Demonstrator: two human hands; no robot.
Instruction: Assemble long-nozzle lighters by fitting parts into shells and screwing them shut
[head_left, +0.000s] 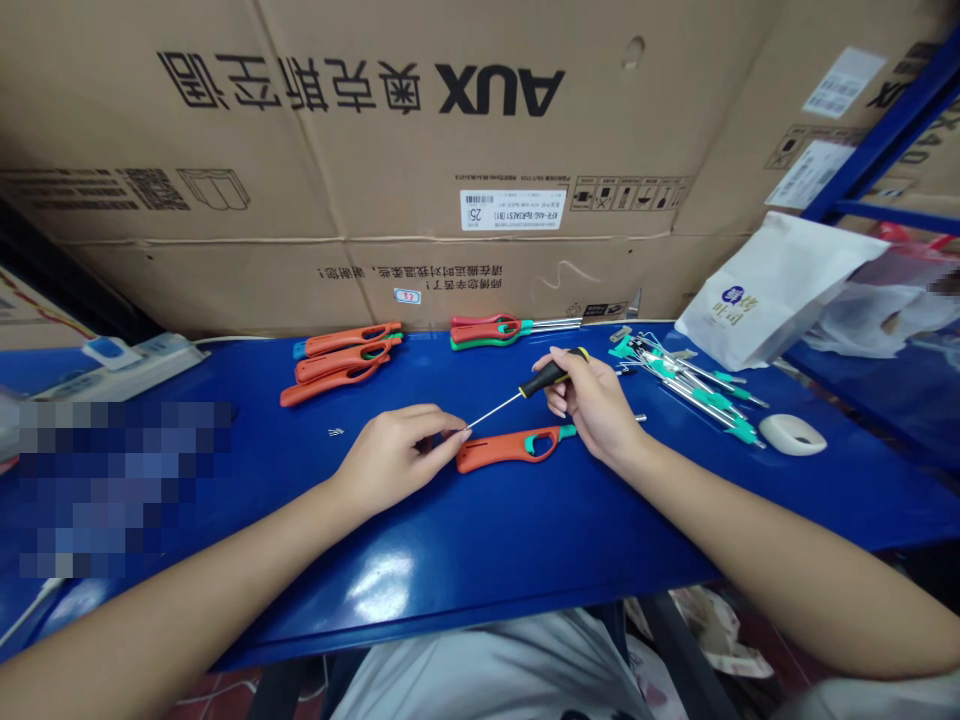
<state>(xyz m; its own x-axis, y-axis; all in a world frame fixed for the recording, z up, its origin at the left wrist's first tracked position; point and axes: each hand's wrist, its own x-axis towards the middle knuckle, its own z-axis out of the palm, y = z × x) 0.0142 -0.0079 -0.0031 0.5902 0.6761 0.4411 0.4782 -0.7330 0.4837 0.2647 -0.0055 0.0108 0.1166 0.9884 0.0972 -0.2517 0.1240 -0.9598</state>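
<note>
My right hand point(592, 405) grips a screwdriver point(547, 377) by its black and yellow handle, the thin shaft slanting down to the left. My left hand point(397, 455) pinches its fingers together at the shaft's tip, perhaps on a tiny screw that I cannot make out. Just below the tip an orange lighter body point(502, 449) with a teal trigger lies flat on the blue table point(487, 540), with my right hand resting at its right end.
Three orange lighters point(341, 362) lie at the back left, a red and a green one point(491, 331) behind centre. Several teal-tipped metal rods point(697, 390) sit right, beside a white pebble-shaped object point(791, 434) and a white bag point(772, 285). Cardboard boxes point(420, 150) wall the back.
</note>
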